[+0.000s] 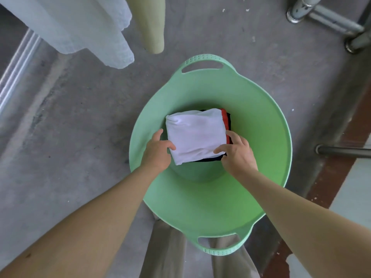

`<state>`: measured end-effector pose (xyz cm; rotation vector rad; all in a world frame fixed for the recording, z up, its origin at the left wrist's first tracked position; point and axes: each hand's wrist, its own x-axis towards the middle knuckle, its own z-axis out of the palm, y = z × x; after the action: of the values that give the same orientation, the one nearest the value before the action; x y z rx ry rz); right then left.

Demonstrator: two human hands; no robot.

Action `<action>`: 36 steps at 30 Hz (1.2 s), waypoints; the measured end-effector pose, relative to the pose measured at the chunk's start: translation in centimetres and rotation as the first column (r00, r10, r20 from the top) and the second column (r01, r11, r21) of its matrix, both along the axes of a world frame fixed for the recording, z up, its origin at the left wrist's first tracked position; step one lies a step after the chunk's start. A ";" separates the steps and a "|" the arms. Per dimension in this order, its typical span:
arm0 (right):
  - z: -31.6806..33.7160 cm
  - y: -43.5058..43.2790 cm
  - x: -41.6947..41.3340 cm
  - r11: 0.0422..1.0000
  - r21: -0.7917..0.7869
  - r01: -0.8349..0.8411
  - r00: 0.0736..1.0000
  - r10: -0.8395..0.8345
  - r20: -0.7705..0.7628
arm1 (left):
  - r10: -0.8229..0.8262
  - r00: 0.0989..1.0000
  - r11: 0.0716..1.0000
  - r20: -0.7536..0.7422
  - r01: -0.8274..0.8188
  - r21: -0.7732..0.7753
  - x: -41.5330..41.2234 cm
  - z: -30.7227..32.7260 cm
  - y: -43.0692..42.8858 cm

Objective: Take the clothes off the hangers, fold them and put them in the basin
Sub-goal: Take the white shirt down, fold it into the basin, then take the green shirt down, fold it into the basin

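Note:
A folded white garment (195, 134) lies on top of a small stack inside the green basin (259, 125); a red garment (225, 119) and a dark one (208, 159) show beneath it. My left hand (157, 150) holds the white garment's near-left corner, thumb on top. My right hand (237, 152) grips the near-right corner of the stack, thumb on the white cloth and fingers along the red edge. White cloth (80, 25) and a beige garment (149, 23) hang at the upper left.
The basin stands on a grey concrete floor (80, 117). Metal rack legs (329, 21) stand at the upper right, and a metal bar (343, 151) juts in from the right. A metal door track (18, 65) runs along the left. My trouser legs (166, 253) show below the basin.

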<state>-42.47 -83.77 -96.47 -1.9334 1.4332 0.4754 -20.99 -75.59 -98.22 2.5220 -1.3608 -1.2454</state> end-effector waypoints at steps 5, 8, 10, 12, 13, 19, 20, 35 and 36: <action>6.2 0.9 0.5 0.999 0.038 -0.001 0.999 -0.001 0.048 | -0.001 1.000 1.000 0.002 0.001 -0.022 0.4 7.0 -0.6; 11.0 1.8 0.8 0.998 0.028 -0.063 0.996 0.061 0.072 | -0.010 1.000 0.998 -0.008 0.010 -0.056 0.6 12.1 -0.7; 13.8 2.2 1.1 0.998 0.026 -0.061 0.994 0.059 0.092 | -0.027 0.999 0.998 -0.025 0.026 -0.063 0.9 15.2 -0.7; 17.5 2.4 1.5 0.999 0.025 -0.037 0.987 0.032 0.156 | -0.022 0.999 0.996 -0.036 0.019 -0.090 1.5 18.9 -0.6; 19.2 2.5 1.7 0.999 0.039 -0.017 0.980 0.008 0.200 | -0.007 0.999 0.995 -0.052 0.002 -0.102 1.8 20.8 -0.4; 30.3 3.6 3.8 0.958 0.268 0.099 0.895 -0.204 0.396 | -0.014 0.997 0.990 -0.071 0.004 -0.138 2.8 33.0 0.8; 31.6 3.7 4.1 0.959 0.269 0.094 0.879 -0.206 0.430 | -0.031 0.998 0.988 -0.054 0.022 -0.154 2.9 34.4 1.0; 57.3 0.7 11.4 0.985 -0.058 -0.165 0.622 0.149 0.768 | 0.118 0.970 0.873 0.211 0.000 -0.488 6.7 62.8 4.2; 58.9 0.6 11.9 0.981 -0.083 -0.178 0.600 0.175 0.780 | 0.140 0.963 0.851 0.230 0.001 -0.525 7.0 64.6 4.6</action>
<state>-30.62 -83.19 -37.56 -1.9068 0.6493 -0.3022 -13.94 -71.00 -33.57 2.3547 -1.3946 -0.4408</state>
